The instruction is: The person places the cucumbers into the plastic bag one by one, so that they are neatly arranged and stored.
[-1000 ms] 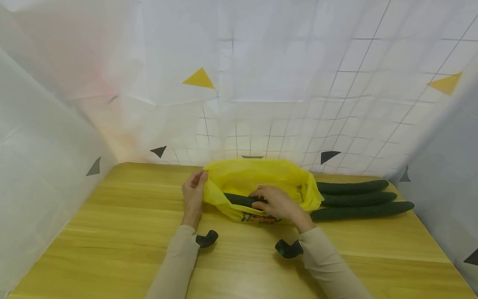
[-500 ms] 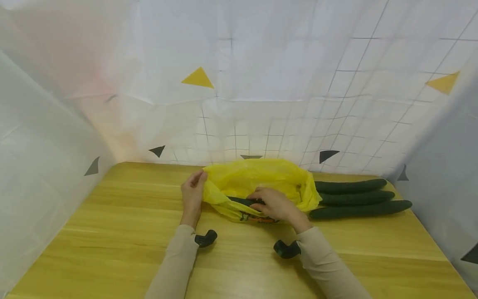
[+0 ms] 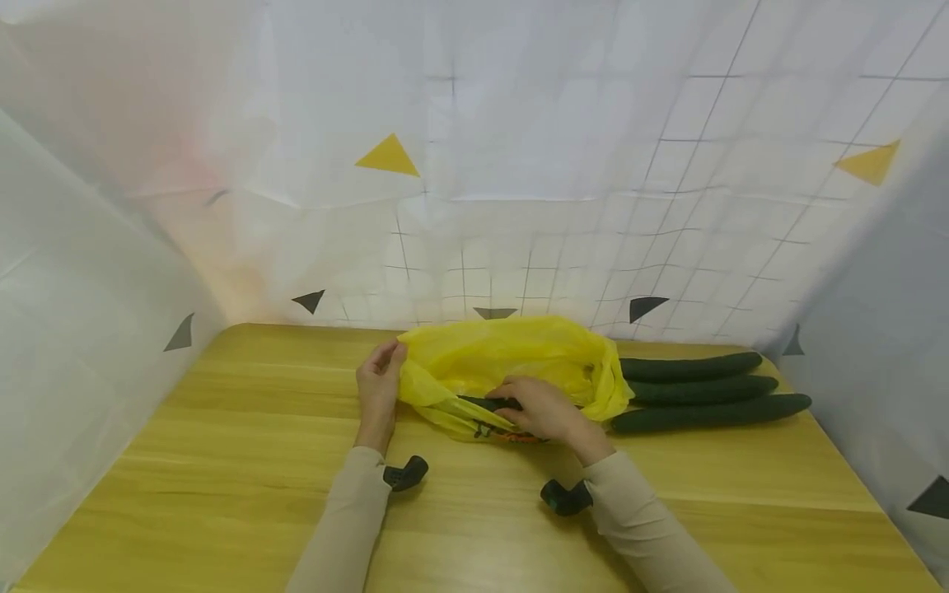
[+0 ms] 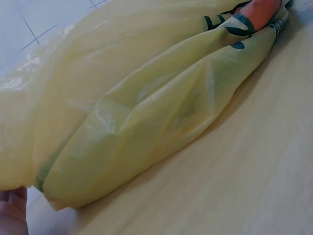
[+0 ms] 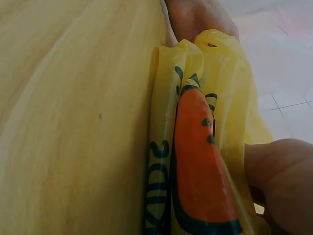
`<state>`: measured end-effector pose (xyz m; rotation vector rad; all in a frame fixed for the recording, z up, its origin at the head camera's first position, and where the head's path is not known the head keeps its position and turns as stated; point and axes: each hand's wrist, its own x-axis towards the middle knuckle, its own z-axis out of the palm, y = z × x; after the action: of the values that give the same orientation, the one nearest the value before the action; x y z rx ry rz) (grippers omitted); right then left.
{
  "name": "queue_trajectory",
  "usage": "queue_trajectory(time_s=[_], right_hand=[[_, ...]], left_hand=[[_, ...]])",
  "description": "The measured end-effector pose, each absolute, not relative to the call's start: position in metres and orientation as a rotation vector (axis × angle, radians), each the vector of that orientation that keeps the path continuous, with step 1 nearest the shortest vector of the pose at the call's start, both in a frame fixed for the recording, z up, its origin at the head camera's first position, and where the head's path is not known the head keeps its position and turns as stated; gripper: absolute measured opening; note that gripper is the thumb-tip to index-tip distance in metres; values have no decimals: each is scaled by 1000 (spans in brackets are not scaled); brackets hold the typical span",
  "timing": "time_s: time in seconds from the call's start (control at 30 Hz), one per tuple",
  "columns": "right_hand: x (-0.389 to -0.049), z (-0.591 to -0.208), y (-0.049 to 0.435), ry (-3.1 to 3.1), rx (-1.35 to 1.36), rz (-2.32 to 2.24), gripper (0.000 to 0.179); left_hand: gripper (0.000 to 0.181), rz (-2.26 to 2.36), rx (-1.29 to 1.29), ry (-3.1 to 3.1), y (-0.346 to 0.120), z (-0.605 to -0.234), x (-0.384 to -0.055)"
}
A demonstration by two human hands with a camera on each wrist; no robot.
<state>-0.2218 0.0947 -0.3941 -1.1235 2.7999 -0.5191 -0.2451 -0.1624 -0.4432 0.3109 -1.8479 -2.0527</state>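
A yellow plastic bag (image 3: 511,336) lies on its side on the table, its mouth held wide. My left hand (image 3: 380,394) pinches the bag's left rim; in the left wrist view only part of that hand (image 4: 13,213) shows, at the lower left corner. Inside the bag lies a dark green cucumber (image 3: 480,402), mostly hidden by the front fold. My right hand (image 3: 547,412) reaches into the mouth and grips this cucumber. In the right wrist view, the right hand (image 5: 286,181) sits behind the bag's orange and green print (image 5: 198,156).
To the right of the bag lie three cucumbers side by side: a back one (image 3: 689,367), a middle one (image 3: 704,391) and a front one (image 3: 715,413). Their left ends meet the bag. White sheeting (image 3: 504,247) with grid lines stands behind the wooden table (image 3: 245,461).
The right hand has sunk slightly lower with the cucumber, and less of the cucumber shows above the bag's front fold. The left hand keeps its hold on the rim.
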Motion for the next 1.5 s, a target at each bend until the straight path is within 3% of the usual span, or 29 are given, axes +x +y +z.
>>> queue_trajectory(time_s=[0.67,1.5], right_hand=[[-220,-398,102,2821,-1110,-627,28],[-215,-359,147,2912,-914,-973,29]], left_hand=[[33,-2059,338,-1852,-162,-442,-243],[30,-2094,339,-1850,-161,-435,-237]])
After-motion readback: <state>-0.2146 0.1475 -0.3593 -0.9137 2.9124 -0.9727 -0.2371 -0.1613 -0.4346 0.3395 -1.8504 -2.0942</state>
